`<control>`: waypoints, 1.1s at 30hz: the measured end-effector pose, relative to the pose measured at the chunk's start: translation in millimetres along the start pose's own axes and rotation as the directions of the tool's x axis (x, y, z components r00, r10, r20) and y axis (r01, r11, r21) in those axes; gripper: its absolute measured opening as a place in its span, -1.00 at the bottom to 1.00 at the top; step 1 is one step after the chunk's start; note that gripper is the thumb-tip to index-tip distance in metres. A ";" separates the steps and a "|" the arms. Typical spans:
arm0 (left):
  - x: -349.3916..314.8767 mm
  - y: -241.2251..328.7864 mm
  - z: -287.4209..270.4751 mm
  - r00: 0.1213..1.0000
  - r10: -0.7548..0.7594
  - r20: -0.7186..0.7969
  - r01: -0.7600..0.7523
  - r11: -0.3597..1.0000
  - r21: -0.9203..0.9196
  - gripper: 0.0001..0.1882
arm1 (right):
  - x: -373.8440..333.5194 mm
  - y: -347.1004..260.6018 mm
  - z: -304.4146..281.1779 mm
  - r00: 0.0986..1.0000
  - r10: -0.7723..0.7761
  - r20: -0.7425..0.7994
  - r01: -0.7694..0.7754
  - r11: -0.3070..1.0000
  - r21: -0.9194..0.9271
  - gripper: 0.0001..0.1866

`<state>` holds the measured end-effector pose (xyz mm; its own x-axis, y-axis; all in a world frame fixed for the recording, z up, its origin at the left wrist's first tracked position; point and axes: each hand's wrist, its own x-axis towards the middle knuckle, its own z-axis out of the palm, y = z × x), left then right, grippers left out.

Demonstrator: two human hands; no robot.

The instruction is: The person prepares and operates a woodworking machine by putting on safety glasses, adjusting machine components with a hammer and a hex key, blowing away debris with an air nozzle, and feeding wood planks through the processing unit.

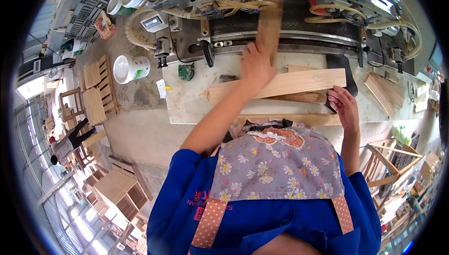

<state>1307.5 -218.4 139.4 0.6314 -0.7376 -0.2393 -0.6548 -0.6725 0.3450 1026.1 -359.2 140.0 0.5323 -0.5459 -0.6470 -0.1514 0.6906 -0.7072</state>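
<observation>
A brown wooden board (pixel 271 23) reaches from the work table into the machine, slightly blurred. My left hand (pixel 257 68) is closed on its near end, with the fingers over its left edge. Crosswise below that hand lies a long pale board (pixel 304 81). My right hand (pixel 345 106) pinches the right end of this pale board between thumb and fingers. Under it shows a darker, rough-edged strip of wood (pixel 299 98). My left forearm covers part of the pale board toward its left end.
The long machine (pixel 224 35) with clamps and yellowish hoses spans the far side of the table (pixel 187 100). Loose wood pieces (pixel 384 91) lie at the table's right. A white bucket (pixel 132 69) stands on the floor at left. A person (pixel 70 145) is farther left.
</observation>
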 end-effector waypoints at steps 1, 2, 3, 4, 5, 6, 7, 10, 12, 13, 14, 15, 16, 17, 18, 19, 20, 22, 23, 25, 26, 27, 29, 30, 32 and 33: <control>-5.2 -2.6 -2.5 0.999 -0.001 0.054 0.000 1.000 0.014 -0.32 | 0.3 0.0 0.9 1.000 -0.007 -0.013 0.007 1.000 -0.003 -0.73; -13.6 -5.7 -5.8 0.998 0.051 0.033 -0.049 0.998 -0.039 -0.35 | -3.3 0.2 -2.9 1.000 -0.013 -0.025 0.013 1.000 -0.008 -0.73; -20.3 -7.2 -14.3 0.994 0.108 0.011 -0.107 0.991 -0.079 -0.38 | -4.3 4.2 -5.9 0.999 -0.020 -0.037 0.020 1.000 0.002 -0.73; -26.0 -9.8 -20.5 0.988 0.153 -0.013 -0.154 0.980 -0.128 -0.40 | -7.0 3.1 -7.0 0.998 -0.019 -0.064 0.018 1.000 -0.012 -0.72; -28.5 -21.6 -27.9 0.980 0.156 -0.123 -0.173 0.975 -0.138 -0.45 | -7.4 4.3 -7.3 0.998 -0.023 -0.066 0.022 1.000 -0.013 -0.71; -28.9 -36.6 -36.7 0.958 0.173 -0.229 -0.211 0.966 -0.150 -0.50 | -9.3 5.3 -11.9 0.996 -0.035 -0.085 0.034 0.999 -0.010 -0.71; -29.2 -51.9 -47.6 0.925 0.191 -0.329 -0.255 0.953 -0.164 -0.54 | -12.3 4.6 -14.5 0.992 -0.047 -0.113 0.047 0.999 -0.009 -0.70; -27.6 -100.7 -79.0 0.913 0.042 -0.407 -0.193 0.921 -0.338 -0.62 | -13.5 10.4 -23.2 0.981 -0.078 -0.179 0.077 0.997 -0.010 -0.69; -43.5 -123.3 -75.3 0.928 -0.054 -0.368 -0.176 0.808 -0.562 -0.60 | -8.8 10.5 -25.7 0.991 -0.087 -0.098 0.083 0.996 -0.038 -0.68; -57.8 -114.9 -81.3 0.950 -0.107 -0.294 -0.072 0.840 -0.538 -0.57 | -4.2 9.6 -27.1 0.989 -0.084 -0.126 0.084 0.996 -0.002 -0.70; -67.6 -113.4 -79.8 0.957 -0.054 -0.287 -0.058 0.928 -0.368 -0.54 | -2.4 5.6 -21.5 0.981 -0.093 -0.173 0.088 0.995 -0.036 -0.72; -75.8 -106.0 -75.4 0.968 0.014 -0.252 -0.090 0.953 -0.291 -0.51 | -5.3 -8.0 -12.7 0.973 -0.093 -0.213 0.072 0.992 -0.101 -0.74; -82.0 -102.2 -62.0 0.968 0.090 -0.236 -0.147 0.961 -0.234 -0.43 | -8.8 -12.9 -18.1 0.971 -0.117 -0.209 0.092 0.987 -0.130 -0.73; -79.7 -87.7 -55.1 0.960 0.173 -0.220 -0.222 0.949 -0.224 -0.40 | -14.1 -16.8 -25.5 0.959 -0.146 -0.243 0.111 0.982 -0.155 -0.69; -65.2 -64.2 -50.5 0.945 0.247 -0.214 -0.292 0.933 -0.209 -0.36 | -7.5 -31.4 -39.3 0.944 -0.185 -0.273 0.141 0.975 -0.174 -0.69; -62.0 -50.9 -44.3 0.927 0.316 -0.204 -0.355 0.915 -0.194 -0.33 | -10.3 -34.0 -49.8 0.929 -0.217 -0.300 0.163 0.967 -0.194 -0.69; -55.0 -40.3 -36.0 0.937 0.326 -0.129 -0.348 0.909 -0.229 -0.23 | -12.9 -37.5 -58.6 0.916 -0.226 -0.332 0.163 0.965 -0.207 -0.68; -43.6 -22.5 -24.6 0.889 0.441 -0.125 -0.455 0.883 -0.118 -0.17 | -19.2 -43.1 -69.5 0.892 -0.247 -0.380 0.164 0.957 -0.238 -0.68; -38.3 -12.2 -19.3 0.861 0.494 -0.121 -0.503 0.862 -0.063 -0.15 | -21.4 -44.6 -75.8 0.885 -0.257 -0.388 0.172 0.955 -0.241 -0.67; -35.2 0.9 -12.0 0.879 0.477 -0.007 -0.477 0.879 0.022 -0.11 | -23.8 -39.2 -82.4 0.880 -0.263 -0.394 0.177 0.954 -0.243 -0.67; -33.7 8.3 -7.5 0.887 0.459 0.047 -0.462 0.885 0.065 -0.09 | -25.0 -38.7 -84.6 0.876 -0.269 -0.401 0.159 0.944 -0.288 -0.66; -34.9 10.3 -1.9 0.879 0.471 0.076 -0.476 0.877 0.067 -0.08 | -25.4 -32.2 -85.7 0.868 -0.276 -0.412 0.137 0.932 -0.337 -0.66; -37.9 5.1 6.7 0.876 0.464 0.132 -0.477 0.874 0.090 -0.07 | -22.0 -15.1 -84.7 0.873 -0.282 -0.399 0.096 0.899 -0.428 -0.66; -36.3 4.2 6.0 0.862 0.487 0.138 -0.497 0.867 0.045 -0.07 | -23.4 -6.9 -81.2 0.875 -0.273 -0.399 0.086 0.900 -0.427 -0.66; -37.9 1.3 1.6 0.845 0.514 0.148 -0.516 0.856 -0.026 -0.07 | -16.0 16.7 -84.3 0.906 -0.240 -0.350 0.090 0.914 -0.395 -0.68; -36.9 -0.1 4.4 0.838 0.529 0.131 -0.528 0.848 -0.046 -0.08 | -13.8 24.9 -84.1 0.904 -0.251 -0.345 0.108 0.916 -0.385 -0.69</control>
<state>1282.5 -191.4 144.2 0.1282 -0.9823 -0.1367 -0.8695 -0.1776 0.4610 945.0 -374.3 107.4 0.2323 -0.8309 -0.5056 -0.4024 0.3912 -0.8277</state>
